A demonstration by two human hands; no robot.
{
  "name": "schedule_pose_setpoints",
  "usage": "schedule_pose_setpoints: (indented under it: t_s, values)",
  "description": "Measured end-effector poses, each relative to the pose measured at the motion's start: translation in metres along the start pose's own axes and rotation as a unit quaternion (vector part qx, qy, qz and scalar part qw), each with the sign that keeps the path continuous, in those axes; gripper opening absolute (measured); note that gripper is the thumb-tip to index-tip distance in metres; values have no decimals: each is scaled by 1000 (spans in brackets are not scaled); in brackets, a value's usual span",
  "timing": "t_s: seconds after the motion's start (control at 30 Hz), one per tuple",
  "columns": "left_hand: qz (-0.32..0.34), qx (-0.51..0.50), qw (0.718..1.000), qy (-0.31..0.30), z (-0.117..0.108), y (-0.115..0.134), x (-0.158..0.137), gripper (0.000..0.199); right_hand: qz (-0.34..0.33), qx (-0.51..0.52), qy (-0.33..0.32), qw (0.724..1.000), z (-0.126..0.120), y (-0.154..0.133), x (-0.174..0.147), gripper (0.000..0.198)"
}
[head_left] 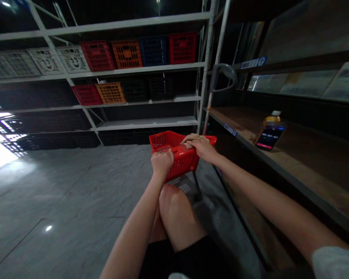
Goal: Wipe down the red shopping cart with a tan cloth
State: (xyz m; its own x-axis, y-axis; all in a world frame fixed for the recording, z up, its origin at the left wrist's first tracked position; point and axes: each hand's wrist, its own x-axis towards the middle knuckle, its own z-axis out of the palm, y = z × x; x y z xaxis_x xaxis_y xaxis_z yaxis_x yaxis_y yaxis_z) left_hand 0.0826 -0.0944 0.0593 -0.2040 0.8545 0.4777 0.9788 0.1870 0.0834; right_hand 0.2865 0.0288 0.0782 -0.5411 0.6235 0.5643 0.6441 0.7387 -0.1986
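A red plastic shopping cart with a mesh basket stands right in front of my knees. My left hand is closed around the left part of its red handle, thumb on top. On the right part of the handle lies my right hand, bent over a crumpled beige cloth and pressing it to the plastic. The fingers of that hand partly hide the cloth.
A wooden shelf runs close along my right, bearing a phone that leans on a bottle. Ahead, a white metal rack holds several coloured crates. A grey handle on a pole stands at the rack's corner.
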Motion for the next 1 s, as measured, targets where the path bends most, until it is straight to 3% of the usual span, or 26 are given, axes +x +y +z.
schedule_pose_setpoints:
  t_s: [0.07, 0.13, 0.23, 0.33, 0.47, 0.53, 0.6, 0.67, 0.73, 0.87, 0.93, 1.0]
  values:
    - [-5, -15, 1000, 24, 0, 10, -5, 62, -74, 37, 13, 996, 19, -42, -23, 50]
    - [-16, -35, 998, 41, -2, 19, -10, 56, -99, 59, 28, 993, 32, -73, -38, 54]
    - [-42, -83, 994, 53, -5, 24, -18, 49, -102, 66, 42, 992, 32, -82, -48, 57]
    - [0, -204, 979, 13, -7, 9, -17, 54, -87, 57, 43, 994, 22, -45, -49, 49]
    - [61, -380, 922, -49, 7, -20, -2, 63, 20, 26, 90, 995, 18, 24, -38, 43]
    - [75, -402, 912, -43, 25, -22, 5, 60, 83, 15, 113, 990, 21, 46, -30, 47]
    - [58, -391, 919, 8, 45, -11, 8, 57, 128, 12, 119, 985, 24, 52, -25, 52]
    - [4, -370, 926, 73, 63, 6, 6, 57, 134, 20, 116, 984, 27, 40, -28, 54]
    - [-39, -360, 926, 110, 76, 24, 4, 57, 99, 35, 106, 989, 32, 12, -39, 55]
    - [-45, -374, 921, 102, 84, 42, 3, 49, 43, 70, 98, 992, 43, -54, -68, 50]
    - [-45, -412, 904, 99, 79, 41, 6, 44, 42, 99, 121, 987, 42, -73, -75, 49]
    - [-38, -481, 869, 113, 69, 35, 10, 39, 27, 149, 133, 980, 33, -81, -76, 48]
